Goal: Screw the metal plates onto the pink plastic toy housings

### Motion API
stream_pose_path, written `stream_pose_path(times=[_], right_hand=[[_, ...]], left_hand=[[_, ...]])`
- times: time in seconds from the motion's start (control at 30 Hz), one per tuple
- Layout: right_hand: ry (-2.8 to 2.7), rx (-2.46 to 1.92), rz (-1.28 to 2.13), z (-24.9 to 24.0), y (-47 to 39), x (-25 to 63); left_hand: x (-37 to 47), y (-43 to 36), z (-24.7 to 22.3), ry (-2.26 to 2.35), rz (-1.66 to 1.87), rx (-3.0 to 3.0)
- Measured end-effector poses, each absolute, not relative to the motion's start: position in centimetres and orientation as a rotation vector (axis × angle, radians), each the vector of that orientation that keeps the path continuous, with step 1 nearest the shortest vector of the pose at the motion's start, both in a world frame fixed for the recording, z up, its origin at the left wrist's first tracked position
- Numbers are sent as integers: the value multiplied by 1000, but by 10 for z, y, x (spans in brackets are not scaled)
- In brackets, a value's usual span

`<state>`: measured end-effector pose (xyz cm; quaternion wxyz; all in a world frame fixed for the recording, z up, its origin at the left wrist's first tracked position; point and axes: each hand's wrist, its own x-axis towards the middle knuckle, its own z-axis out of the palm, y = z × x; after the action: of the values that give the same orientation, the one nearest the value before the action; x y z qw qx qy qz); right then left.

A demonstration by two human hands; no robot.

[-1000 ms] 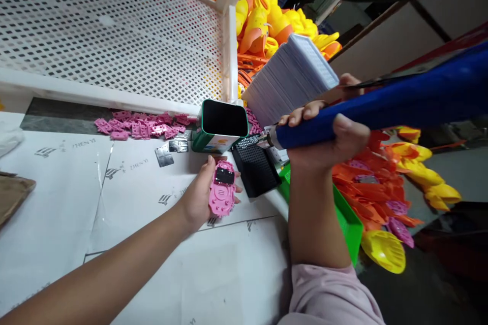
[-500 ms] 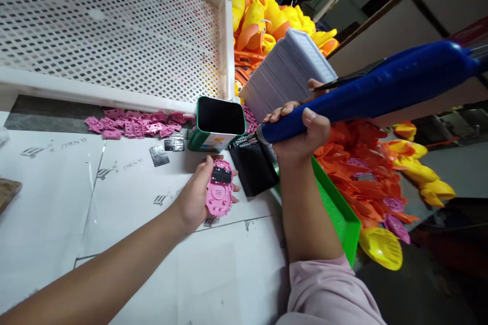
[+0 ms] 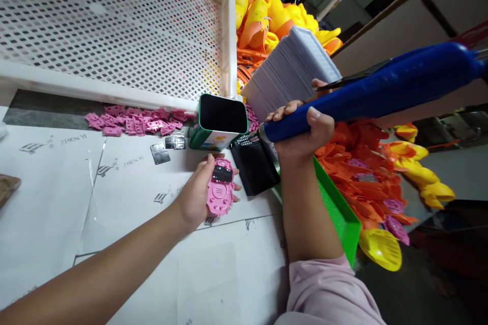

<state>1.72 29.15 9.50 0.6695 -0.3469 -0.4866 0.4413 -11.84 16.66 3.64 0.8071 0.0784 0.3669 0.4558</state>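
Near the middle, my left hand (image 3: 196, 195) holds a pink plastic casing (image 3: 220, 190) with a black plate (image 3: 222, 173) fitted in its upper part. My right hand (image 3: 305, 129) is wrapped round a blue electric screwdriver (image 3: 366, 94), whose tip points left over a black tray (image 3: 253, 167) of small screws. Just beyond the casing stands a green tin (image 3: 219, 124) with a dark inside. Two loose black plates (image 3: 160, 153) lie left of the tin, beside a pile of small pink parts (image 3: 133, 121).
A white perforated crate (image 3: 114, 90) fills the upper left. Behind are stacked white sheets (image 3: 290, 68) and yellow toy parts (image 3: 257, 18). At the right lie a green basket (image 3: 348, 236), orange parts (image 3: 362, 172) and a yellow scoop-shaped piece (image 3: 381, 249). A black cable hangs at the upper right.
The view has shifted slightly. Both hands keep their holds, the left on the pink casing and the right on the screwdriver, with hardly any movement between them.
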Motion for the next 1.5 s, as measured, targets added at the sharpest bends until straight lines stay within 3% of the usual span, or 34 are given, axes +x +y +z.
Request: stream_pose_path(times=[0.8,1.17,1.5], right_hand=[[-1195,-758,994,106,286,24],[-1470,-580,1448,138,249,17],[-1484,-553,1431,129,252,12]], left_hand=[[-118,166,40,811,1058,141],[-115,166,40,851,1049,125],[-115,164,35,871,1023,171]])
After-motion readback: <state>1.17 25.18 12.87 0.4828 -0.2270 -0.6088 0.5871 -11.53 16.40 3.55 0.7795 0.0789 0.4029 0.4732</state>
